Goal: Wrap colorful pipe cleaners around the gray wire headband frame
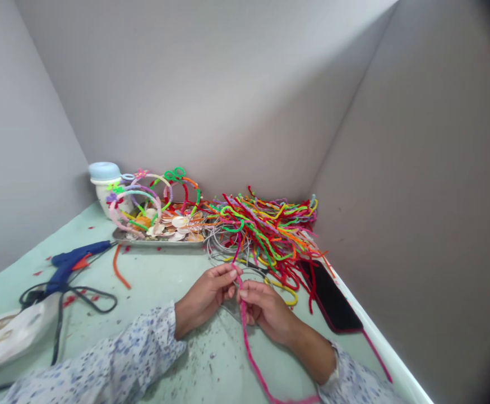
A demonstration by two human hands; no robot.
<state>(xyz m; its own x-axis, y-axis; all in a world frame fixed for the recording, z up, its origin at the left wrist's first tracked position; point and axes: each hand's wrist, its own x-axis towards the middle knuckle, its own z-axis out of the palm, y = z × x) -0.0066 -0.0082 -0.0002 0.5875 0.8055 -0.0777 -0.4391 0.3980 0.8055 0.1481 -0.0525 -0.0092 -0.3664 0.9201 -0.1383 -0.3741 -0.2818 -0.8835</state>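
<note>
At the centre of the frame, two bare hands in floral sleeves are meeting over a pale green table. The left hand is pinching a pink cord between thumb and fingers; the right hand, just beside it, is gripping the same cord slightly lower. The cord is trailing down to the bottom edge of the frame. Behind the hands, grey wire is lying in loops, and a heap of fuzzy stems in red, green, orange and yellow is spreading right of centre. A phone is lying at the right, partly under red stems. Left of centre, a metal tray is holding pale discs and colourful hoops, with a lidded white jar standing behind its left end. A blue glue gun is resting at the left, and an orange stem is lying between it and the hands
</note>
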